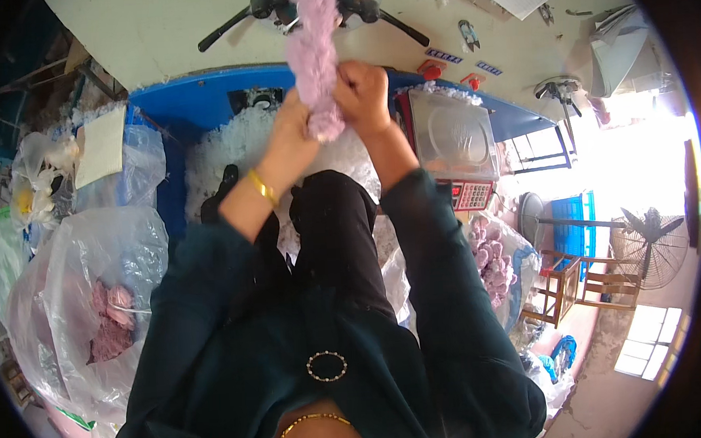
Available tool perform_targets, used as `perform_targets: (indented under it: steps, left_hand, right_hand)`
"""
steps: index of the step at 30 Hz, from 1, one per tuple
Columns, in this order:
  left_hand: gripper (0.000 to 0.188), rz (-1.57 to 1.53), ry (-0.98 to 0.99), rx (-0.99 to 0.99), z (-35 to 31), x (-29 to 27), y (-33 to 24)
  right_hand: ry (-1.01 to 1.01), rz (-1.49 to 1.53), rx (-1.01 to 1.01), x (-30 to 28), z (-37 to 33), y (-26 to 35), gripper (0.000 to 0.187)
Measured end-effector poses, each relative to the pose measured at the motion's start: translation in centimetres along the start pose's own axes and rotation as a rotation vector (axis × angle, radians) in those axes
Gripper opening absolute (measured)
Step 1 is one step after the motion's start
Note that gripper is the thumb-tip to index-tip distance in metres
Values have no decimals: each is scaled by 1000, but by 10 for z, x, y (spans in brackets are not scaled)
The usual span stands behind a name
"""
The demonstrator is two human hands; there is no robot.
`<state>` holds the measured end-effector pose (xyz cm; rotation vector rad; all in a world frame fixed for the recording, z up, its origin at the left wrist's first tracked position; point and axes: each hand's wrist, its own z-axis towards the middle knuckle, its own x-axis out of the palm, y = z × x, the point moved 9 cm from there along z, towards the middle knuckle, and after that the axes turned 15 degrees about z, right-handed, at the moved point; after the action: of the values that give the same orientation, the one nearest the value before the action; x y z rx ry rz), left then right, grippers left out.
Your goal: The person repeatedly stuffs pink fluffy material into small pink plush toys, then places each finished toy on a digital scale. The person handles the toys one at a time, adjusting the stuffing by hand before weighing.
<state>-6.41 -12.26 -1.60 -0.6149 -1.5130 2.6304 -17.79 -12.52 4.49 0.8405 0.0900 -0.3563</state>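
Observation:
A long, fuzzy pink plush piece (315, 50) runs from the top edge of the view down between my hands. My left hand (289, 135) is closed around its lower end from the left side. My right hand (362, 95) grips the same end from the right, fingers curled in against the plush. The upper part of the piece lies in front of a metal fitting with black handles (233, 25) on the pale tabletop, partly hiding it. From this view I cannot tell whether plush and fitting touch.
White fluffy stuffing (224, 158) is heaped below the blue table edge (193, 86). Clear plastic bags with pink plush pieces (110, 323) stand left, and more plush pieces (491, 263) right. Small snips (468, 34), red switches (432, 71) and a scale (471, 195) are to the right.

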Motion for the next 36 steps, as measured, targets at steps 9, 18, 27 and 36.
perform_targets:
  steps: [9,18,27,36]
  left_hand:
    - [31,-127,174,-61,-26,-8,-25]
    - [39,-726,309,-405,-7,-8,0]
    - [57,-1276,740,-478,-39,12,31]
    - [41,-1185,214,-784,-15,45,-26]
  right_hand:
    - [-7,-91,34,0,-22,38,24]
    - [-62,-221,312,4,4,8,20]
    - [72,455,585,5,-30,2,25]
    - [247,443,681,-44,-7,-21,30]
